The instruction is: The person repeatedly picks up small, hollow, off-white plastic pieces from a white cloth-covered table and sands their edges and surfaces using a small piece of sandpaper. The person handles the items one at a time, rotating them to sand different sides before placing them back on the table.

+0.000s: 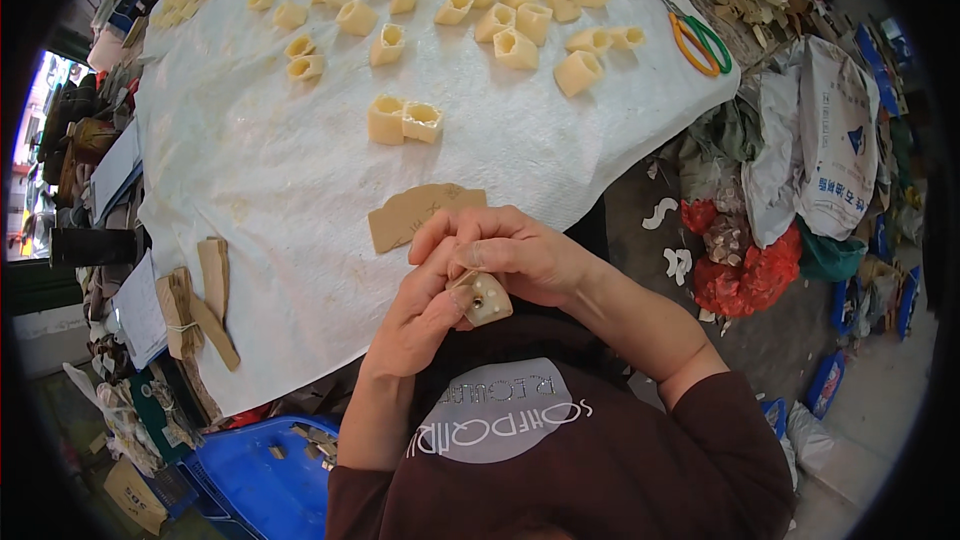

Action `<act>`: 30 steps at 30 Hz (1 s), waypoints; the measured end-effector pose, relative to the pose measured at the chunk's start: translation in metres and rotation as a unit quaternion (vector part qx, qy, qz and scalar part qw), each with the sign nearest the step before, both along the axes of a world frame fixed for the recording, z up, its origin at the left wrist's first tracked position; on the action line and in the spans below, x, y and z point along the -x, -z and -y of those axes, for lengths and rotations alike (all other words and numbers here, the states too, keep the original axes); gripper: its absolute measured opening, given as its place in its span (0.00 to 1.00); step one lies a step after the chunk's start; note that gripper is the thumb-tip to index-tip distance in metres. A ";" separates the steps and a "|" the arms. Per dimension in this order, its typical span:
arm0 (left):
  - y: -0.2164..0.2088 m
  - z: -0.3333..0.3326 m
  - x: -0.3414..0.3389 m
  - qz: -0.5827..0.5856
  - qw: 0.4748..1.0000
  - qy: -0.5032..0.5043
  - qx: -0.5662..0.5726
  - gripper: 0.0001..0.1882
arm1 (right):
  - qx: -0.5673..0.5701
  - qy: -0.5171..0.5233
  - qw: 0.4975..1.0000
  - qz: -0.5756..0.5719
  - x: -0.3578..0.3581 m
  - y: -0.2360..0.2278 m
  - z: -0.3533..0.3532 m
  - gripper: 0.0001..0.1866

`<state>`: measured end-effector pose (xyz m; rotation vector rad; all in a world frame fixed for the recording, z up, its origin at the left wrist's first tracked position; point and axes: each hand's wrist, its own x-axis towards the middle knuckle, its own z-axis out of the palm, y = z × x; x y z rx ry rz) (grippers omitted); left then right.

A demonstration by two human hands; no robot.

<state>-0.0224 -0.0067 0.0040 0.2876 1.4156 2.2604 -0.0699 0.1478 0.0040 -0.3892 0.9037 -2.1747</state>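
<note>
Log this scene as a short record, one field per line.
Left grip: pinching a small cream block with a dark hole
Right grip: fingers at the block's upper edge, exact contact hidden
Surface: white cloth
Nearest on cloth: brown card piece
Farther back: many cream hollow pieces
Right edge: scissors, orange and green handles
Left edge: brown strips, some bundled
Lower left: blue tub

The left hand [410, 325] and right hand [520, 250] are evenly lit and fairly sharp. Beyond the grip, the cloth [250, 170] is brightly lit, with soft shadows cast by the tubes [386, 122]. Far left of the grip, an opening [36, 120] is washed out by glare. Toward the blackened rim, straight edges are bent.
</note>
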 end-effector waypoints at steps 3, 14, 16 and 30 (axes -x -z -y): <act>-0.009 -0.003 -0.002 0.079 0.997 0.003 -0.020 0.18 | -0.064 -0.008 0.991 -0.114 0.007 -0.001 -0.008 0.10; -0.021 -0.010 0.002 0.080 0.994 -0.077 0.023 0.22 | -0.096 0.060 0.991 -0.065 -0.007 -0.007 -0.004 0.11; -0.022 -0.009 0.004 0.078 0.992 -0.087 0.040 0.23 | -0.039 0.052 0.998 0.008 -0.009 -0.005 -0.004 0.11; -0.014 -0.014 0.002 0.053 0.987 -0.130 0.073 0.20 | -0.116 0.130 0.979 -0.105 -0.014 -0.004 0.002 0.16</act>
